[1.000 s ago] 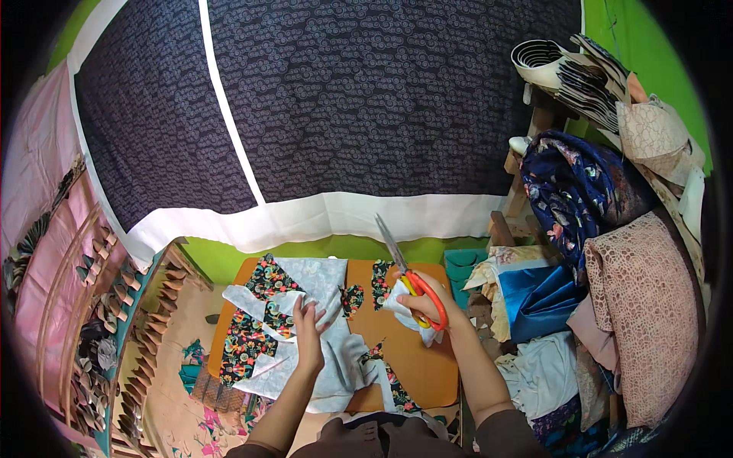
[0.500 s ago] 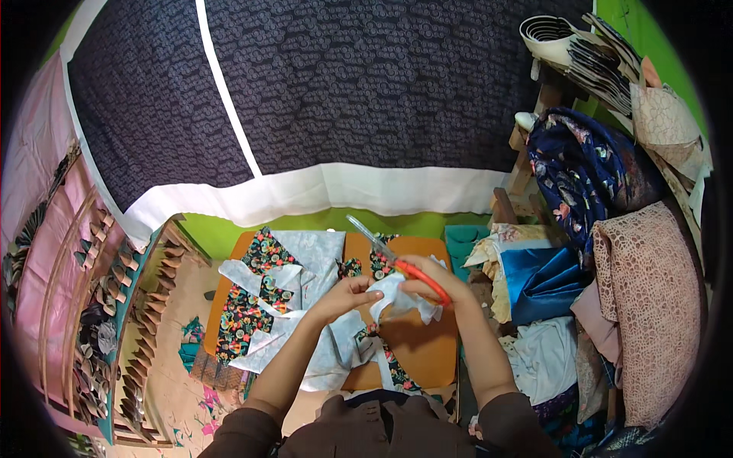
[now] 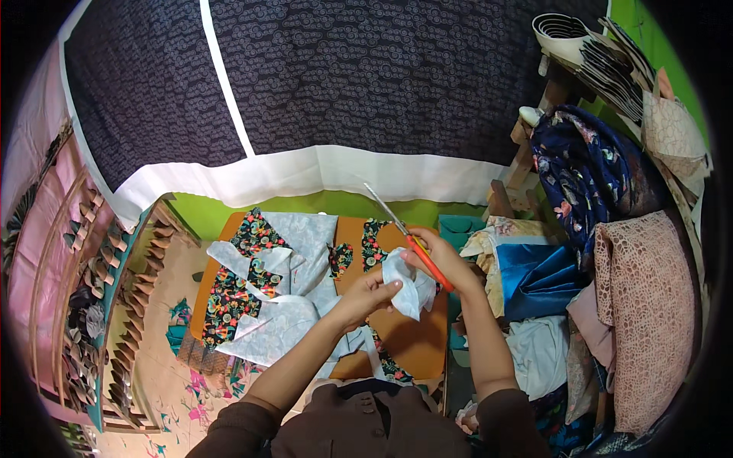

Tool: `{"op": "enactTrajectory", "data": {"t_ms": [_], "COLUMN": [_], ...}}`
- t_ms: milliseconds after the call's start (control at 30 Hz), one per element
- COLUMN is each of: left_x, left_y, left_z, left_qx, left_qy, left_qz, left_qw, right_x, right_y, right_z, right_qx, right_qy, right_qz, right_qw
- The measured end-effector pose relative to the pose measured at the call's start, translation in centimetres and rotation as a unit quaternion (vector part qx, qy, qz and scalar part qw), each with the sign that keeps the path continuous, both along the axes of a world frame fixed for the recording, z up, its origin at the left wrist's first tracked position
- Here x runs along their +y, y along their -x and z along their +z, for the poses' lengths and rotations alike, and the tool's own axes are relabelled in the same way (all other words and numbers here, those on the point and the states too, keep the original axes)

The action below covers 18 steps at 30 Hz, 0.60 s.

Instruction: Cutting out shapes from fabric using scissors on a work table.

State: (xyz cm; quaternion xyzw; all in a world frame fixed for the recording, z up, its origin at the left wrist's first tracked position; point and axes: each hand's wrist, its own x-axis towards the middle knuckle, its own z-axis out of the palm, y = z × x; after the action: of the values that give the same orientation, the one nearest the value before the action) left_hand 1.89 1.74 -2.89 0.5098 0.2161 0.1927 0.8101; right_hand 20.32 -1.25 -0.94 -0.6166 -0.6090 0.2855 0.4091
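Observation:
My left hand [image 3: 368, 296] pinches the edge of a small pale fabric piece [image 3: 406, 288] above the table. My right hand [image 3: 438, 256] is closed round orange-handled scissors [image 3: 427, 262], whose blades point up and away to the left. The right fingertips also touch the upper edge of the pale piece, and its far side is partly hidden. Below lies black floral fabric [image 3: 229, 304] with its pale underside [image 3: 301, 237] folded over, on an orange-brown tabletop [image 3: 408, 343]. More floral pieces [image 3: 374, 243] lie at the table's far side.
At the left stand racks of shoe forms [image 3: 137, 305]. Fabric scraps [image 3: 200, 389] litter the floor. On the right are piled cloths, with a shiny blue one [image 3: 538, 278], a lace roll [image 3: 649, 305] and rolled sheets [image 3: 561, 34]. A dark patterned curtain [image 3: 382, 76] hangs ahead.
The pale piece has been turned and spread more between my hands. The scissors have shifted slightly right, their blades still pointing away. The whole view has moved a little.

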Motion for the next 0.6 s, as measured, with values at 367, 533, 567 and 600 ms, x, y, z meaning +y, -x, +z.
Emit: {"op": "enactTrajectory", "data": {"t_ms": [367, 533, 567, 600], "left_x": [0.1, -0.1, -0.2, -0.4], "left_y": [0.0, -0.2, -0.2, -0.1], "left_z": [1.9, 2.7, 2.8, 3.0], "left_qx": [-0.151, -0.156, -0.155, -0.151], "left_qy": [0.085, 0.067, 0.067, 0.04], "left_qz": [0.22, 0.284, 0.286, 0.288], "left_qw": [0.96, 0.944, 0.943, 0.945], "right_x": [-6.2, -8.2, -8.5, -8.8], "right_y": [2.1, 3.5, 4.0, 4.5], "right_z": [-3.7, -5.2, -4.9, -4.7], "right_qx": [0.224, 0.289, 0.29, 0.301], "right_qy": [-0.051, -0.002, -0.002, 0.027], "right_qz": [0.052, 0.145, 0.147, 0.147], "right_qw": [0.972, 0.946, 0.946, 0.942]}}
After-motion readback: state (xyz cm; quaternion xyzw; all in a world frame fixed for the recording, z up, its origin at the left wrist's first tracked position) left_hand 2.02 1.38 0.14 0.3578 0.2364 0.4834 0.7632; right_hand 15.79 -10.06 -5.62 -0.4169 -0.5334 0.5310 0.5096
